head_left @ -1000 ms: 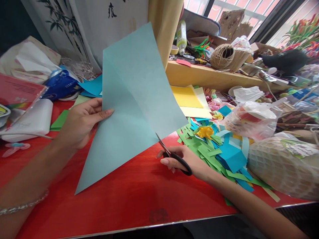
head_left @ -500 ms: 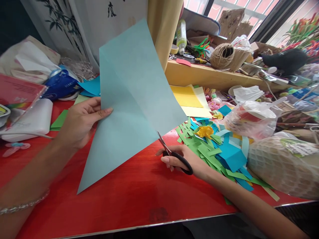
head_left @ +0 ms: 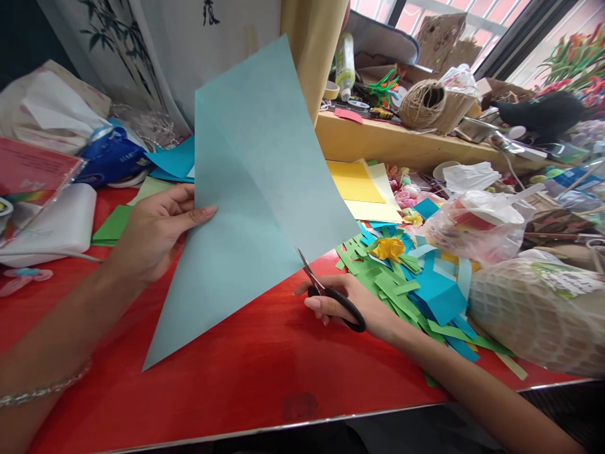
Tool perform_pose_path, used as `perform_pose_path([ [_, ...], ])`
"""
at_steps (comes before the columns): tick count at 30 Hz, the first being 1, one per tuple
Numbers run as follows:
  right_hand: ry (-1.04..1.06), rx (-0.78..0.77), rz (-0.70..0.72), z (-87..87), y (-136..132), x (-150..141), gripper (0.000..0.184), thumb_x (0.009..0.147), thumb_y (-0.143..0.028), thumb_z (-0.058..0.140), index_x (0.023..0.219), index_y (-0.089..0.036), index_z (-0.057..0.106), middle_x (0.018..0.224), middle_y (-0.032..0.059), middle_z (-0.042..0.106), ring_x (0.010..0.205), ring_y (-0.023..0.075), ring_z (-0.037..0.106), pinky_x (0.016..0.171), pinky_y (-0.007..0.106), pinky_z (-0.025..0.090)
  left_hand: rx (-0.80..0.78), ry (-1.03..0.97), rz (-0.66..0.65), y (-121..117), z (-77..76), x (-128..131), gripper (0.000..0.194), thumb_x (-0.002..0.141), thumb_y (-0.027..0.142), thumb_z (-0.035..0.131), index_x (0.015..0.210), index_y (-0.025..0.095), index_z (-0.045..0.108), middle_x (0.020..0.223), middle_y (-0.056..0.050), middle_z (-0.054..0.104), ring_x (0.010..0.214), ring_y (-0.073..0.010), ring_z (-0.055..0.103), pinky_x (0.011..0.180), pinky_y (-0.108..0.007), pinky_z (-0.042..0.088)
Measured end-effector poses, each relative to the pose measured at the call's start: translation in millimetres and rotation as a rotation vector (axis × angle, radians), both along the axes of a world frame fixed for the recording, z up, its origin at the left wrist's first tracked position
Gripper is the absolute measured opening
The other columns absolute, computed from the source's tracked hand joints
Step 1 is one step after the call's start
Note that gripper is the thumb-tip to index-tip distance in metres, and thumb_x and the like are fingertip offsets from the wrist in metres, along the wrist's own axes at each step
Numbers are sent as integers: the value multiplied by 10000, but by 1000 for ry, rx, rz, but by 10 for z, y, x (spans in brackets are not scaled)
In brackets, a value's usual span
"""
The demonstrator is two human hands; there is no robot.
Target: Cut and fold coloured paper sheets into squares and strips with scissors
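A large sheet of pale blue paper (head_left: 250,183) is held up above the red table, with a faint diagonal crease across it. My left hand (head_left: 161,230) pinches its left edge, thumb in front and fingers behind. In my right hand (head_left: 340,299) is a pair of scissors (head_left: 347,308) with black handles, my fingers closed around the loops. The blades point up and left and lie at the paper's lower edge; whether they are cutting into it I cannot tell.
Green and blue paper strips (head_left: 392,287) lie on the red table (head_left: 246,391) at right, beside a net-wrapped bundle (head_left: 539,309). Yellow paper sheets (head_left: 357,189) are at the back. A cluttered wooden ledge (head_left: 378,139) runs behind. At left are a white device (head_left: 57,221) and green paper (head_left: 112,227).
The top of the paper sheet has shifted slightly to the right. My left hand has moved a little right with it, while the right hand and scissors stay nearly in place.
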State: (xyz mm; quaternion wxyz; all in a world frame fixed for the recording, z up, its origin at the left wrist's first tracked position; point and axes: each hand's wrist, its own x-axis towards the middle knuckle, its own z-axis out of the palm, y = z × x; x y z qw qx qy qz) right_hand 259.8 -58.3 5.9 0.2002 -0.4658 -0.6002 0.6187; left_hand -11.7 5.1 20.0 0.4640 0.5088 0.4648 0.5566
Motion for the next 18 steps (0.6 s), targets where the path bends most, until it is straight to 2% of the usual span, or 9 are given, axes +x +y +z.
perform_pose_path([
  [9,-16,19,-12,-5,-5,-12,299,739,-434,673,839,-154,651,593,-27,524,560,89,509,518,209,385,5,-18,1,2,3,11,265,667,207,753,925,225,699,909,-5,714,768,-147,666,624,-192,566],
  [18,-8,34,-26,-38,-2,-24,319,730,-457,673,815,-153,627,566,-37,505,525,82,486,499,209,366,-1,9,10,5,3,-9,295,665,234,756,953,223,691,943,-19,711,792,-178,668,623,-231,571],
])
